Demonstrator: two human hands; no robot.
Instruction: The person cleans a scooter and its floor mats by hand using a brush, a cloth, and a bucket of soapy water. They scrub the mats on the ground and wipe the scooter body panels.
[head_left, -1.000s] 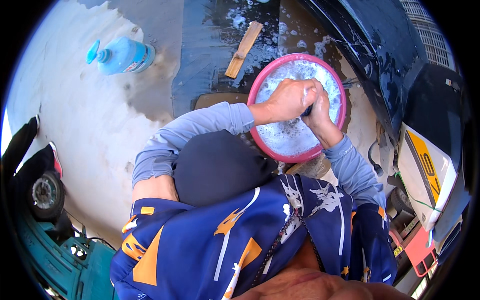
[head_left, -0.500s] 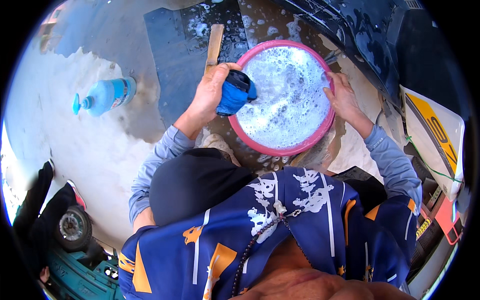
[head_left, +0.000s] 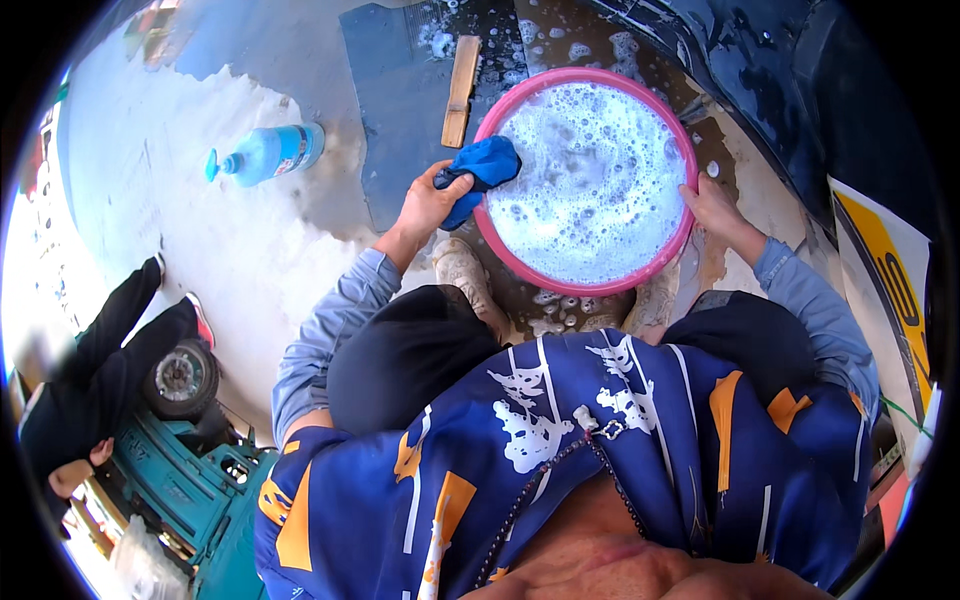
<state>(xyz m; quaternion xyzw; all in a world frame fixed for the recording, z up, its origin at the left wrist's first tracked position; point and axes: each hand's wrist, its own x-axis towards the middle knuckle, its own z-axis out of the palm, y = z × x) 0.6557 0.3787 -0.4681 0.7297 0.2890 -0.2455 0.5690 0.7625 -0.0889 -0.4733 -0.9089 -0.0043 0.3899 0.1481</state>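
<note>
A round pink basin (head_left: pixel 690 150) stands on the wet ground before me, full of water under white suds (head_left: pixel 590 190). Bunched blue cloth (head_left: pixel 484 160), with darker folds, is gripped in my left hand (head_left: pixel 432 205) at the basin's left rim. My right hand (head_left: pixel 712 205) holds the opposite rim, its thumb on the edge and its other fingers partly hidden. Just beyond the cloth, a narrow wooden piece (head_left: pixel 461 90) lies on a dark ribbed mat (head_left: pixel 400 110).
To the left stands a light-blue pump bottle (head_left: pixel 275 154). A dark, wet vehicle panel (head_left: pixel 740 70) is at the upper right, near a white and yellow panel (head_left: pixel 880 250). At the lower left are a person in black (head_left: pixel 110 340) and a teal vehicle (head_left: pixel 180 480) with a wheel.
The view has shifted, moving most things right in the picture. My left hand has turned, showing more blue cloth and uncovering the wooden piece's near end. My right hand stays on the rim.
</note>
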